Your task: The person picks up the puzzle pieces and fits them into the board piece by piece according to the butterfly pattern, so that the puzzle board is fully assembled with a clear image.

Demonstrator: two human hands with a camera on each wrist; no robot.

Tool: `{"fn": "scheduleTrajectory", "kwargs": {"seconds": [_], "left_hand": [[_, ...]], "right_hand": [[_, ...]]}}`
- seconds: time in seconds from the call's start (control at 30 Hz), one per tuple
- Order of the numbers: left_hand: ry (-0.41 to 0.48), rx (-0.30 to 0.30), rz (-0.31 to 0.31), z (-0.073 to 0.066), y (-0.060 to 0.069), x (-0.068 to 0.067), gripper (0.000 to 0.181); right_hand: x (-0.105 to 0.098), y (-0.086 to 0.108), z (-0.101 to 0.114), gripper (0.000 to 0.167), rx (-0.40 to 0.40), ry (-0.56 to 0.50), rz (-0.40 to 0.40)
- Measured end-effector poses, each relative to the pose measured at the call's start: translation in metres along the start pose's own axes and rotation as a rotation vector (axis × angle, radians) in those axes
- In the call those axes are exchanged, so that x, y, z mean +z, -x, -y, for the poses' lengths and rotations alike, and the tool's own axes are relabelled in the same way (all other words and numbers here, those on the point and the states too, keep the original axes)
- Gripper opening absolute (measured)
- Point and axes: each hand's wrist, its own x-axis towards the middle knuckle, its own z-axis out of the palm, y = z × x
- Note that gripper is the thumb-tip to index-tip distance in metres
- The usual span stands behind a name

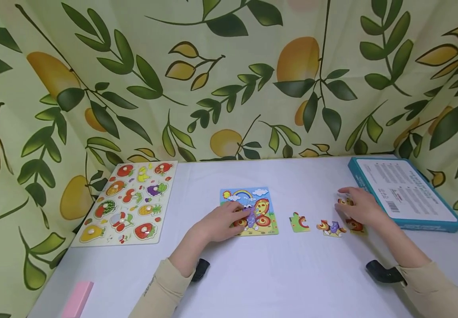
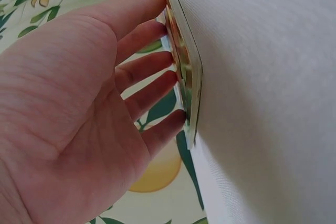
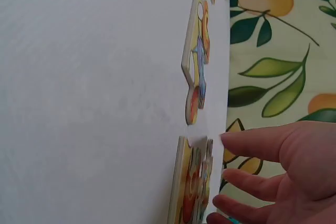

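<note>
My left hand rests its fingertips on a butterfly jigsaw board in the middle of the table, fingers loosely bent. In the left wrist view the fingertips touch the board's face near its edge. To the right, my right hand hovers over loose jigsaw pieces, nothing visibly gripped. One piece lies beneath it, and another is partly hidden by the fingers. Between the hands lie a green-and-red piece and a purple-and-yellow piece. The right wrist view shows spread fingers beside a piece.
A fruit peg board lies at the left. A teal-edged box lies at the back right. In the front left is a pink block. A patterned cloth hangs behind the white tabletop.
</note>
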Motion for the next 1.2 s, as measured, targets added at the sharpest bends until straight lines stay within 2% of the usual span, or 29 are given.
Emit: {"fn": "scheduleTrajectory", "kwargs": {"seconds": [0.2, 0.53, 0.67, 0.83, 1.0, 1.2], "left_hand": [[0.001, 0.002, -0.005, 0.001, 0.001, 0.001, 0.051], [0.013, -0.004, -0.004, 0.0, 0.003, 0.002, 0.05], [0.006, 0.009, -0.008, -0.001, 0.002, 0.001, 0.05], [-0.004, 0.022, -0.018, 0.0, 0.001, 0.0, 0.05], [-0.004, 0.014, -0.016, 0.001, -0.001, 0.001, 0.05], [0.004, 0.001, -0.01, 0.001, -0.001, 0.002, 0.051]], "right_hand": [[0.0, -0.004, -0.004, 0.057, 0.006, -0.039, 0.046], [0.008, -0.022, 0.008, 0.067, 0.102, -0.171, 0.102], [0.012, -0.024, 0.009, 0.06, 0.099, -0.197, 0.079], [0.015, -0.025, 0.015, 0.044, 0.048, -0.224, 0.008], [0.021, -0.029, 0.035, 0.039, 0.02, -0.328, 0.001], [0.041, -0.036, 0.072, 0.042, 0.019, -0.513, 0.105]]}}
